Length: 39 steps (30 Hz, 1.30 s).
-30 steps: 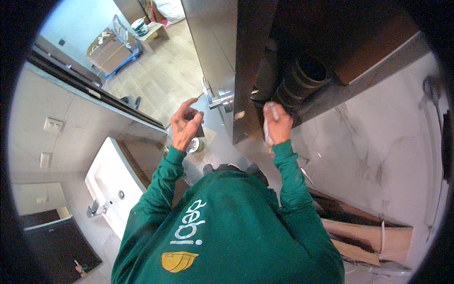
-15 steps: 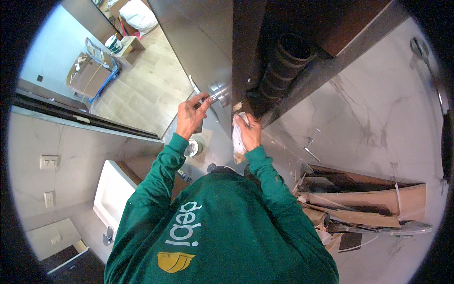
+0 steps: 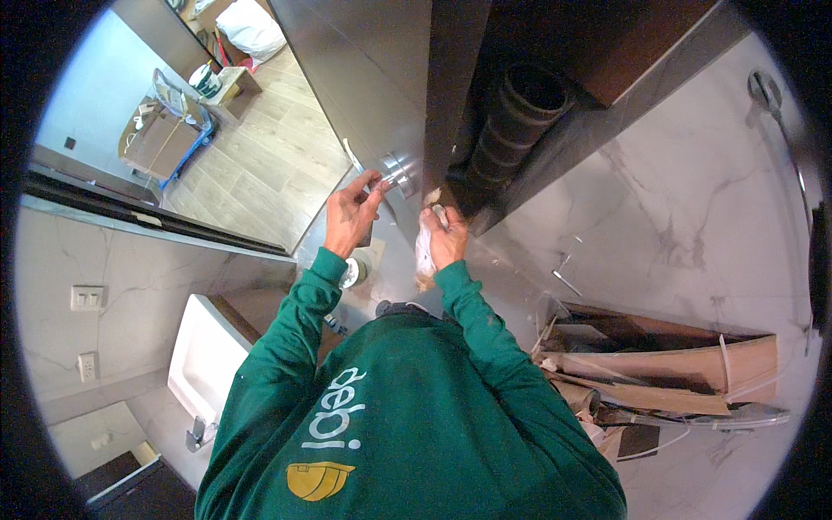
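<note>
My left hand (image 3: 350, 215) is raised at a dark door panel (image 3: 368, 87), its thumb and fingers closed at the shiny round metal door handle (image 3: 398, 176). A dark piece shows just below that hand, too hidden to name. Close by on the right, my right hand (image 3: 445, 237) grips a crumpled white cloth (image 3: 424, 249) with brownish stains, which hangs down beside the door's edge. The tips of the right fingers are bunched around the cloth's top. A thin pale strip (image 3: 353, 156) stands out beyond my left fingers.
A ribbed black pipe (image 3: 511, 126) stands right of the door. An open tub (image 3: 354, 272) sits below my left hand. A white basin (image 3: 204, 351) is at left, torn cardboard (image 3: 676, 373) at lower right. Through the doorway are a loaded cart (image 3: 165, 143) and a white sack (image 3: 250, 30).
My right hand and the cloth have shifted slightly left, closer to the left hand and the door's edge. My left hand stays at the handle.
</note>
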Motion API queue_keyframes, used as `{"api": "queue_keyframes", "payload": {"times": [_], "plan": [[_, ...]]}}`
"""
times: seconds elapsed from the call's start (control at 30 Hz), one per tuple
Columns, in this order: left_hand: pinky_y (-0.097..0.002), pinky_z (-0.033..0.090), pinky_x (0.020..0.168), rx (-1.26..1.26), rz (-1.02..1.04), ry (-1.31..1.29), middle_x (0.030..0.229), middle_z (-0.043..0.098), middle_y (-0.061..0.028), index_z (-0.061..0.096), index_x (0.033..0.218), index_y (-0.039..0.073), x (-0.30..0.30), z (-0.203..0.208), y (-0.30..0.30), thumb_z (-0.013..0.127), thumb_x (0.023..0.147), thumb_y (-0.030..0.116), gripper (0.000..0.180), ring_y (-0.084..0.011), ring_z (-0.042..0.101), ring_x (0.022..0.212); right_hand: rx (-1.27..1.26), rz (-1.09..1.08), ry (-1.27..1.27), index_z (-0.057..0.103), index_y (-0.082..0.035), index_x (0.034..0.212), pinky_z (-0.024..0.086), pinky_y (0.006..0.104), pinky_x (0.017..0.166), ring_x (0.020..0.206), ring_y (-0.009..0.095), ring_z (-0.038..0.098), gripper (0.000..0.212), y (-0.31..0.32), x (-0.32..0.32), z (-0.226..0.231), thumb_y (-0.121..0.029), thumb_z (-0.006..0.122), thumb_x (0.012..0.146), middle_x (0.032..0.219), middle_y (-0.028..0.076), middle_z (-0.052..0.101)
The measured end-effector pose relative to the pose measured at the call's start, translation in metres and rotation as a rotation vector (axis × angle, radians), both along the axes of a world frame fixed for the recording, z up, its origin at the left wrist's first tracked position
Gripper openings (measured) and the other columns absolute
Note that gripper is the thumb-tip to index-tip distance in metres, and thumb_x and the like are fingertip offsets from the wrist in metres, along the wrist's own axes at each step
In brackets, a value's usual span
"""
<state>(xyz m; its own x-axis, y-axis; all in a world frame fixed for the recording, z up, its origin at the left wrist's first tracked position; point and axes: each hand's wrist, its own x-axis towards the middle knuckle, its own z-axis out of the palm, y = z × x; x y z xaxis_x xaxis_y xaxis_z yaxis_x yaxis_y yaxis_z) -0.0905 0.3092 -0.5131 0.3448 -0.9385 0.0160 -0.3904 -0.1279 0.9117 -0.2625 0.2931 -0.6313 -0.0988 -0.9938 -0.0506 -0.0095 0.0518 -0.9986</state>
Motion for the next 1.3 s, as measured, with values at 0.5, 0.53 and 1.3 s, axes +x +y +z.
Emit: {"api": "queue_keyframes", "payload": {"times": [0.5,0.53,1.3], "plan": [[-0.028,0.046,0.051,0.011,0.014,0.048,0.058,0.059,-0.0055,0.068,0.113,0.005,-0.002,-0.003,0.0,0.07,0.092,0.032,0.034,-0.0105,0.06,0.051,0.143,-0.015,-0.414,0.063,-0.001,0.097,0.05,0.0298,0.06,0.068,0.015,0.063,0.016,0.003,0.016,0.02,-0.012,0.07,0.087,0.085,0.006,0.068],[-0.0281,0.046,0.051,0.024,0.012,0.041,0.058,0.059,-0.0055,0.068,0.113,0.006,-0.002,-0.002,0.0,0.069,0.092,0.033,0.034,-0.0106,0.06,0.051,0.11,-0.021,-0.406,0.063,-0.001,0.096,0.05,0.0295,0.061,0.07,0.015,0.063,0.016,0.003,0.017,0.021,-0.012,0.07,0.086,0.085,0.006,0.067],[-0.028,0.045,0.049,0.019,-0.001,0.052,0.06,0.058,-0.0039,0.069,0.112,0.005,-0.001,0.002,-0.001,0.069,0.092,0.029,0.031,-0.0098,0.058,0.051,0.251,0.045,-0.093,0.067,0.005,0.105,0.05,0.0281,0.074,0.08,0.014,0.061,0.034,0.002,-0.001,-0.024,-0.018,0.077,0.083,0.094,0.006,0.069]]}}
